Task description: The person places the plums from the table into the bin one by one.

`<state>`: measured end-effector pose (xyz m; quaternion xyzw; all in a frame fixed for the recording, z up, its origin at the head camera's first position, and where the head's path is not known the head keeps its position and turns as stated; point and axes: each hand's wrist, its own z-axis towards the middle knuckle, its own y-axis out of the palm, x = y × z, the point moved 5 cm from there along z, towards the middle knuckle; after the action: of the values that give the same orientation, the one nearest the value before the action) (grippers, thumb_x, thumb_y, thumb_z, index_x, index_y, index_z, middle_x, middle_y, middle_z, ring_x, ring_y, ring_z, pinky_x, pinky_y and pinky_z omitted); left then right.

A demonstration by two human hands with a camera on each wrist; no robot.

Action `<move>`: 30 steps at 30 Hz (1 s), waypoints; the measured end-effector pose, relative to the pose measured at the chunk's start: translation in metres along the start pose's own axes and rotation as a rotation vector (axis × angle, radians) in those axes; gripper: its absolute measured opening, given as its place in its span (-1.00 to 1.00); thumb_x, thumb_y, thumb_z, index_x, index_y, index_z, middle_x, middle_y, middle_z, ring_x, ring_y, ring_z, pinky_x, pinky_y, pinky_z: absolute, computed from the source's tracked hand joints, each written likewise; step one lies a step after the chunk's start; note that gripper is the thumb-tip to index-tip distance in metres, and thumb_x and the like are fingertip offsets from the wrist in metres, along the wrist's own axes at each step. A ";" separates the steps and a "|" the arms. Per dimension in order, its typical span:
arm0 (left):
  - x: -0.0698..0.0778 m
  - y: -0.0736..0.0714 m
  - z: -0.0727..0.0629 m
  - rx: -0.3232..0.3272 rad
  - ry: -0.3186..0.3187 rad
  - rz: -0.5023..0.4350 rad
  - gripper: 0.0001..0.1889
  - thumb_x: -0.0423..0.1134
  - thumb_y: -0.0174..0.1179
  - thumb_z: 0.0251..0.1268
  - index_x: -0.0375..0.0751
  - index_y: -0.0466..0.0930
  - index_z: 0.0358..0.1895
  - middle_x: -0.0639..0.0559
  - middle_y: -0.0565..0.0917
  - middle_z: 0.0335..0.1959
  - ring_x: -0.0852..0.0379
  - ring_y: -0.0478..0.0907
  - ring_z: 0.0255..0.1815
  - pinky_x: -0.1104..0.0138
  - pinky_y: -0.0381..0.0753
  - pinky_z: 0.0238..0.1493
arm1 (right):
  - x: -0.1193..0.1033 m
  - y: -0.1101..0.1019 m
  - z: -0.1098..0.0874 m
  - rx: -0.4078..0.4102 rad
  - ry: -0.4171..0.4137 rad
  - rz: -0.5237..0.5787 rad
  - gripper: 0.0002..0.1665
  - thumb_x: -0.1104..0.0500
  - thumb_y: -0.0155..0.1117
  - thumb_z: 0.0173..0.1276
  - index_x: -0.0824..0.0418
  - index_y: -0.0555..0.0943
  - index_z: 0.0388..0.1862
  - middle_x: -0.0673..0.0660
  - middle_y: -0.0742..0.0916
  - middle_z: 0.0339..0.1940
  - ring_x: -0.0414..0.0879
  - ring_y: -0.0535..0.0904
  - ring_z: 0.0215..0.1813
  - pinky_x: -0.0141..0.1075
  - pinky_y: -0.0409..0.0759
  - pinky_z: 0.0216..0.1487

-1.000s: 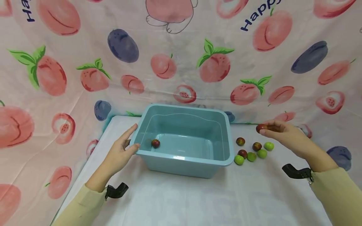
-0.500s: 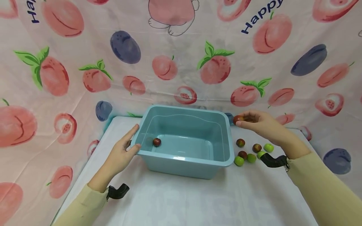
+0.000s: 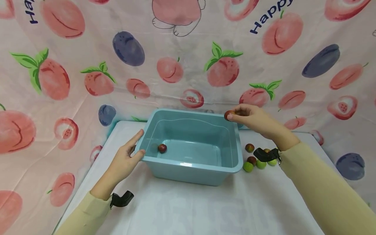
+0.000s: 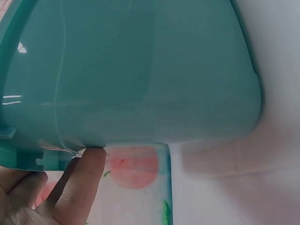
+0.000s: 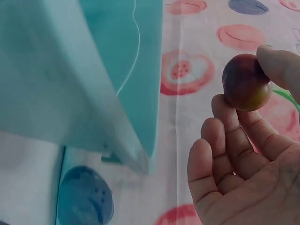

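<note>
My right hand pinches a dark reddish-brown jujube between thumb and fingertips, over the back right corner of a light blue plastic tub. In the right wrist view this jujube shows a yellow-green patch, and the other fingers are loosely bent below it. With my left hand I hold the tub's left rim, thumb near the front left corner; in the left wrist view the fingers touch the tub's outer wall. One reddish-brown jujube lies inside, towards the left end.
Right of the tub lie several loose jujubes, among them a green one and a mottled brown one; my right wrist and its camera partly cover them. A white cloth covers the table, and a fruit-print curtain hangs close behind the tub.
My right hand has carried its jujube leftward and up, from above the loose fruit to over the tub's back right corner. My left hand stays on the rim.
</note>
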<state>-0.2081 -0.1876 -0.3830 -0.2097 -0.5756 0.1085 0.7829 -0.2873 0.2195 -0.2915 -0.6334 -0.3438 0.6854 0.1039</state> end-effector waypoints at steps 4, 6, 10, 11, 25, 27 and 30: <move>-0.002 0.001 0.001 -0.004 -0.004 -0.023 -0.32 -0.27 0.07 0.39 0.03 0.07 0.54 0.19 0.10 0.51 -0.14 0.23 0.40 0.08 0.46 0.11 | -0.006 0.011 0.012 -0.045 -0.012 0.038 -0.47 -0.20 0.36 0.23 0.09 0.61 0.03 0.19 0.65 0.00 0.14 0.52 0.10 0.03 0.49 0.14; -0.003 0.001 0.001 -0.004 -0.007 -0.033 -0.32 -0.26 0.07 0.40 0.05 0.07 0.54 0.19 0.10 0.51 -0.14 0.22 0.40 0.07 0.45 0.11 | -0.008 0.018 0.018 -0.070 -0.010 0.050 -0.48 -0.19 0.36 0.23 0.10 0.61 0.04 0.22 0.65 0.01 0.15 0.51 0.10 0.04 0.47 0.17; -0.005 0.001 0.000 -0.004 -0.013 -0.048 -0.33 -0.26 0.07 0.40 0.10 0.08 0.53 0.20 0.11 0.51 -0.14 0.21 0.41 0.06 0.45 0.11 | -0.012 0.031 0.028 -0.115 -0.003 0.072 -0.48 -0.18 0.37 0.22 0.11 0.60 0.03 0.22 0.65 -0.01 0.17 0.51 0.10 0.06 0.44 0.19; -0.005 0.001 0.000 -0.005 -0.014 -0.052 -0.33 -0.26 0.07 0.40 0.11 0.08 0.53 0.20 0.11 0.51 -0.14 0.21 0.41 0.05 0.45 0.11 | -0.014 0.034 0.030 -0.130 -0.007 0.079 -0.48 -0.16 0.36 0.24 0.13 0.59 0.03 0.23 0.64 0.00 0.18 0.50 0.11 0.06 0.44 0.20; -0.006 0.001 0.000 -0.016 -0.001 -0.052 -0.32 -0.26 0.08 0.41 0.04 0.06 0.54 0.19 0.09 0.51 -0.08 0.09 0.47 0.08 0.40 0.15 | -0.021 0.077 0.058 -0.249 0.018 0.046 -0.56 -0.06 0.39 0.26 0.17 0.57 0.00 0.13 0.67 -0.06 0.13 0.48 0.08 0.06 0.43 0.14; -0.006 0.001 0.000 -0.014 -0.003 -0.060 -0.32 -0.26 0.08 0.41 0.06 0.06 0.54 0.19 0.09 0.51 -0.10 0.10 0.46 0.08 0.43 0.13 | -0.022 0.085 0.061 -0.274 0.029 0.016 -0.56 -0.04 0.39 0.26 0.16 0.57 0.00 0.12 0.67 -0.06 0.10 0.49 0.07 0.06 0.43 0.15; -0.006 0.001 0.000 -0.013 -0.004 -0.064 -0.32 -0.27 0.08 0.41 0.05 0.07 0.54 0.18 0.09 0.51 -0.12 0.12 0.45 0.08 0.45 0.10 | -0.020 0.096 0.065 -0.316 0.051 -0.014 -0.59 0.00 0.39 0.27 0.17 0.57 0.00 0.12 0.67 -0.10 0.05 0.49 0.03 0.03 0.46 0.13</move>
<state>-0.2099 -0.1891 -0.3883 -0.1959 -0.5845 0.0799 0.7834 -0.3163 0.1146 -0.3359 -0.6568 -0.4489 0.6057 0.0166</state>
